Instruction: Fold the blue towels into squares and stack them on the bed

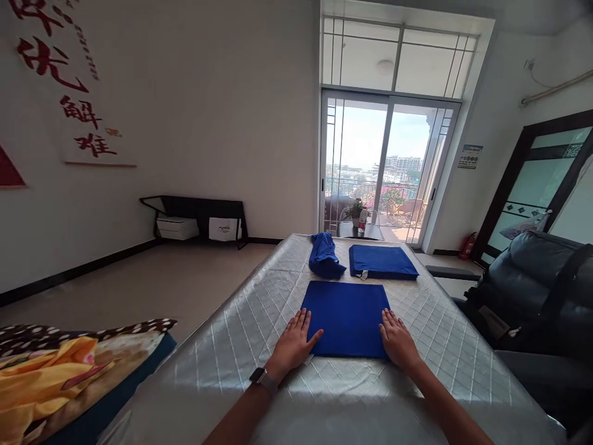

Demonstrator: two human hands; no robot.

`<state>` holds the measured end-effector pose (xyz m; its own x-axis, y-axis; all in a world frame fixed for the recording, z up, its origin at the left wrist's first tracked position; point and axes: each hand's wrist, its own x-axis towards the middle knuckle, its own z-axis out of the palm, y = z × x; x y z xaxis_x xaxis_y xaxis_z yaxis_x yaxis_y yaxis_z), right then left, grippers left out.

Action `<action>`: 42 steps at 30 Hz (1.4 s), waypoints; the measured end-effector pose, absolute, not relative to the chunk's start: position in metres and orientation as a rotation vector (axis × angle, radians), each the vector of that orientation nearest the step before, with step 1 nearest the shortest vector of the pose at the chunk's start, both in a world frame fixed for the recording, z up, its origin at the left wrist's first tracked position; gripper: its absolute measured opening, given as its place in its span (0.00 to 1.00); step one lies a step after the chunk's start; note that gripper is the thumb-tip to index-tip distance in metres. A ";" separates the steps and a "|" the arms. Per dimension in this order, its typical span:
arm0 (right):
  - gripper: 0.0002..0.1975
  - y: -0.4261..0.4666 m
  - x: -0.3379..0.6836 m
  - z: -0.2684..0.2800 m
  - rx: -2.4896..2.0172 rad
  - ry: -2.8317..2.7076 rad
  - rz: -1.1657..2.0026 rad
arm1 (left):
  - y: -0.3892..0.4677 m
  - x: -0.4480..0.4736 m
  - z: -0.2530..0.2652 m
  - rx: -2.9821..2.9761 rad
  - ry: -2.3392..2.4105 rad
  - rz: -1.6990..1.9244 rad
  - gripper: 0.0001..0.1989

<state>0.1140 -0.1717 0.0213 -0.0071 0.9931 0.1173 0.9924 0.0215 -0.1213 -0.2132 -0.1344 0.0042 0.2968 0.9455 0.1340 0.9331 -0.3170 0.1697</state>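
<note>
A flat blue folded cloth [347, 318] lies on the silver quilted table cover [245, 327]. My left hand [296, 339] rests at its left edge with the fingers stretched out and the thumb over the cloth. At the right edge, my right hand [397, 337] lies flat, fingertips pointing away from me. Beyond the cloth sits a thicker stack of folded blue cloth [383, 261], with a small white tag at its near edge. To the left of that stack is a crumpled blue cloth bundle [325, 256].
Dark seating with a black bag [519, 303] stands along the right side. A patterned, yellow-covered bed or cushion [60, 377] is at the lower left. Behind the far end, a small table [370, 232] holds a bottle and a plant. A black bench [201, 213] stands by the wall.
</note>
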 end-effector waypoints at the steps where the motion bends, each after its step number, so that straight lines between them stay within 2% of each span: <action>1: 0.31 -0.177 0.114 0.018 -2.097 -2.113 0.032 | -0.134 -0.215 0.004 2.486 1.804 0.325 0.46; 6: 0.34 -0.194 0.114 0.000 -2.132 -2.084 0.068 | -0.136 -0.198 0.008 2.508 1.813 0.311 0.44; 13: 0.33 -0.197 0.113 0.003 -2.127 -2.123 0.077 | -0.162 -0.064 0.012 2.751 1.233 0.511 0.36; 18: 0.32 -0.199 0.114 0.005 -2.134 -2.137 0.090 | -0.168 -0.024 0.002 2.715 1.233 0.454 0.36; 24: 0.33 -0.198 0.113 0.005 -2.123 -2.106 0.109 | -0.171 -0.067 0.002 2.737 1.260 0.364 0.36; 33: 0.34 -0.197 0.113 0.002 -2.122 -2.070 0.153 | -0.155 -0.201 -0.012 2.514 1.877 0.269 0.39; 42: 0.33 -0.196 0.113 0.001 -2.127 -2.118 0.067 | -0.169 -0.207 -0.010 2.433 1.917 0.337 0.45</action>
<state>0.1129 -0.1959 0.0015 0.0084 0.9977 0.0666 0.9915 0.0003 -0.1300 -0.2069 -0.1689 -0.0098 0.2199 0.9634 0.1530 0.9579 -0.2429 0.1529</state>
